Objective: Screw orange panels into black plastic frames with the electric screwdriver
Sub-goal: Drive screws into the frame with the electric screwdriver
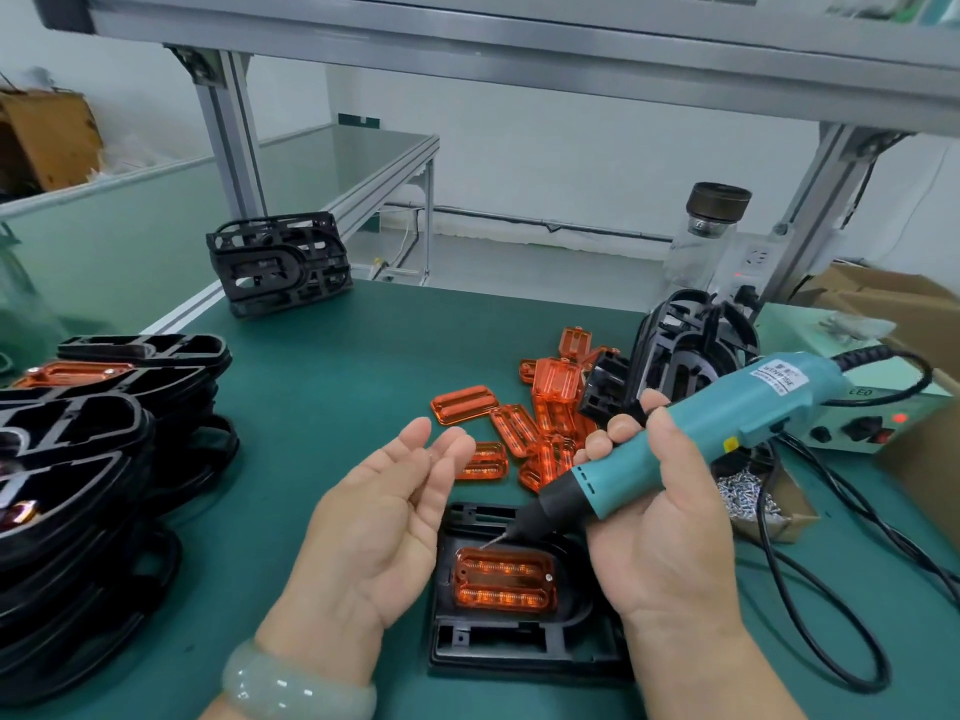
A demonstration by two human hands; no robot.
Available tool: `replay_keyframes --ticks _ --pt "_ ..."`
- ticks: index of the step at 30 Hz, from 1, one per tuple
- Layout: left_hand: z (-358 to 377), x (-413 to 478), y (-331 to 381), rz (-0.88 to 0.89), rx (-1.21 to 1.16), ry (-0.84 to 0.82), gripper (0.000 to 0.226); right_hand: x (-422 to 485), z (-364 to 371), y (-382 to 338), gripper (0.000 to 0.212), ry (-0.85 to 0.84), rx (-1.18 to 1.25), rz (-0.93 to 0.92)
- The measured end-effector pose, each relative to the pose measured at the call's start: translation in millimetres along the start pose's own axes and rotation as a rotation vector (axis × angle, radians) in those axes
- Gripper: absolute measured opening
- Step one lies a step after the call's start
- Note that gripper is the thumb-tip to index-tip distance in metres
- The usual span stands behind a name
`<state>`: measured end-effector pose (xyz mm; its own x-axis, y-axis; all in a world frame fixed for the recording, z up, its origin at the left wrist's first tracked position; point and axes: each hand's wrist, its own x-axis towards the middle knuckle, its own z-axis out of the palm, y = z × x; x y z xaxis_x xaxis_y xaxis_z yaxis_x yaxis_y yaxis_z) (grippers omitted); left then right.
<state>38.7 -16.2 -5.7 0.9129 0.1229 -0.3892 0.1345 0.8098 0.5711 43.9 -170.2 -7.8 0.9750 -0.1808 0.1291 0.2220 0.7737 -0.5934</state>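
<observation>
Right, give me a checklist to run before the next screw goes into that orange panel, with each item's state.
1. The orange panel seated in the black frame: ok, it lies in the recess.
2. The electric screwdriver gripped by the right hand: ok.
3. The bit on a screw hole: cannot tell; it points at the panel's upper left corner.
4. A screw loaded on the bit: cannot tell, too small.
5. The left hand steadying the frame: not ok, it is open, palm up, off the frame.
6. The loose screws within reach: ok, in the box at right.

"LED" on power box [878, 407], electric screwdriver [701, 439] label blurred
</observation>
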Motion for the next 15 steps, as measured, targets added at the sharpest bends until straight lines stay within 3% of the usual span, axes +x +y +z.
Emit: replay_keyframes --ticks 8,15 --pt "-0.7 -0.8 1.2 0.057 0.189 0.017 0.014 3.2 -3.5 1.0 0.032 0.063 0.032 0.015" --pt "-6.0 1.3 -1.2 0.071 0.153 -0.002 0.016 3.8 -5.6 3.3 0.030 0.064 0.034 -0.011"
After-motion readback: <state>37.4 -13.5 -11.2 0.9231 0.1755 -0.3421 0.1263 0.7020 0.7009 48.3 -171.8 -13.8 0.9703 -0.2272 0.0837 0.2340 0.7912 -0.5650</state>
